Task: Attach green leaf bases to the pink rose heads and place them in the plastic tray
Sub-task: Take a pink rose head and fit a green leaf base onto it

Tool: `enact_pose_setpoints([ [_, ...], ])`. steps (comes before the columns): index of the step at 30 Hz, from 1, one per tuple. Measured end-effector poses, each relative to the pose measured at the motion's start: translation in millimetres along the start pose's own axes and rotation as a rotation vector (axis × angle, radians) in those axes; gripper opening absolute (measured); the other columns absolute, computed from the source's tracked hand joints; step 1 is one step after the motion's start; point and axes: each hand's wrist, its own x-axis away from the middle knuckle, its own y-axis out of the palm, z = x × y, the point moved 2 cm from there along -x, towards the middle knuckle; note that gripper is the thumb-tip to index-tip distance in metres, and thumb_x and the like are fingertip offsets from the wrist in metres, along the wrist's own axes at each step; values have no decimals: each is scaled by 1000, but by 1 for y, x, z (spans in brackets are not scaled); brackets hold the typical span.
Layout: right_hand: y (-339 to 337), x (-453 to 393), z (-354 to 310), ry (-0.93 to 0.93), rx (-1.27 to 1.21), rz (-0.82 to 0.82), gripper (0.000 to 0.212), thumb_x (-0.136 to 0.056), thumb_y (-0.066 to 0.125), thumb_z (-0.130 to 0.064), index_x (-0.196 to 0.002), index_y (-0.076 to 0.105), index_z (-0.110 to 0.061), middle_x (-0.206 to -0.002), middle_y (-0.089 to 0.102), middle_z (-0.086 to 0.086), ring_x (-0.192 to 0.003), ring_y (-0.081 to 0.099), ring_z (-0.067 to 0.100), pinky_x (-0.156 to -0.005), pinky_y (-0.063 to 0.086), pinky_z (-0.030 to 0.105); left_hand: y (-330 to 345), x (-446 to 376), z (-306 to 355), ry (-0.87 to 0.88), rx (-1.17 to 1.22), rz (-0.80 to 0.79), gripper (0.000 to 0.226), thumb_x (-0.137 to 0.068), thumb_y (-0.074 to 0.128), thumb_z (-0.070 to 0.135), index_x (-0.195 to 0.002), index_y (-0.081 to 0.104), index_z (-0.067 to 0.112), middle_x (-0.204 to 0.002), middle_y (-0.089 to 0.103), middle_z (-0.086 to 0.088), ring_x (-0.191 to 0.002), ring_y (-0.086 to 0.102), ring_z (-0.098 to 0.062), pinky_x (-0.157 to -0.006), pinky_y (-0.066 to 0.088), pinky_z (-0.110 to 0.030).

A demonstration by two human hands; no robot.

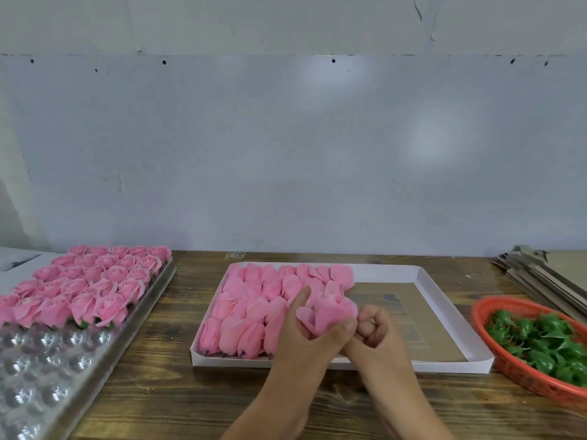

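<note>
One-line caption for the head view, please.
Left hand holds a pink rose head beside the curled right hand, over a white box of roses.

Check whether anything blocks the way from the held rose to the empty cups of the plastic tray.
Nothing visible does. The left hand holds the rose head over the white box; bare tabletop lies between it and the plastic tray.
</note>
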Motion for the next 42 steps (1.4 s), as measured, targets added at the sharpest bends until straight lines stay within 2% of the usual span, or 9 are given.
enact_pose_setpoints([
  [4, 6, 4, 3, -32, 86, -111, 28, -60, 71, -15, -71, 54, -34, -59, 62, -4, -45, 52, 5, -41, 41, 15, -7, -4, -9, -11, 12, 44, 88, -43, 97, 41, -121, 55, 48, -110, 73, 18, -98, 72, -4, -78, 60, -24],
  [8, 8, 6, 9, -141, 256, -154, 23, -63, 69, -32, -75, 52, -43, -82, 72, -15, -71, 65, 7, -59, 48, 16, -15, -4, -11, 42, -27, 69, 66, -48, 92, 35, -111, 72, 36, -101, 78, 2, -93, 75, -15, -74, 61, -26],
  [14, 21, 12, 20, -57, 24, -115, 46, -56, 86, -29, -94, 62, -34, -91, 76, 11, -76, 71, 16, -63, 54, 21, -22, 1, -8, 59, 13, 112, 29, -61, 82, 44, -89, 76, 41, -93, 79, -1, -86, 75, -20, -75, 61, -33],
  [18, 23, 14, 25, 12, -44, -81, 46, -66, 87, 1, -106, 69, -14, -90, 75, 17, -79, 72, 25, -66, 58, 25, -22, 1, -8, -3, 100, 190, 46, -50, 86, 53, -93, 76, 41, -101, 78, 4, -105, 71, -24, -94, 57, -47],
  [23, 18, 12, 26, 149, -109, -81, 32, -68, 79, -1, -99, 75, -6, -89, 74, 24, -85, 72, 35, -82, 57, 43, -21, 3, -3, -40, 139, 146, 51, -47, 92, 49, -95, 76, 42, -100, 77, 13, -94, 74, -9, -75, 59, -31],
  [27, 22, 15, 25, 369, -328, -248, 25, -65, 76, -8, -89, 78, -2, -89, 72, 21, -71, 70, 20, -60, 58, 25, -24, 5, -1, -44, 158, 111, 54, -47, 92, 51, -97, 76, 40, -107, 77, 7, -102, 72, -11, -81, 57, -29],
  [32, 25, 18, 25, 312, -236, -249, 33, -63, 80, -13, -95, 79, -9, -94, 74, 20, -80, 72, 21, -64, 58, 25, -25, 6, -3, -62, 180, 167, 42, -56, 90, 57, -91, 75, 39, -96, 77, -8, -99, 73, -24, -89, 59, -42],
  [36, 31, 19, 27, 343, -233, -213, 7, -78, 74, 1, -83, 77, -3, -77, 67, 21, -64, 66, 20, -56, 56, 24, -26, 7, -5, -66, 220, 162, 37, -55, 84, 51, -87, 76, 36, -83, 74, -7, -82, 73, -20, -74, 59, -31],
  [42, 29, 22, 15, 641, -480, -310, 16, -72, 67, -11, -82, 76, -3, -76, 60, 20, -53, 62, 21, -48, 55, 26, -25, 6, -4, -22, 242, 120, 37, -56, 87, 51, -85, 77, 30, -67, 63, -5, -66, 63, -14, -66, 56, -28],
])
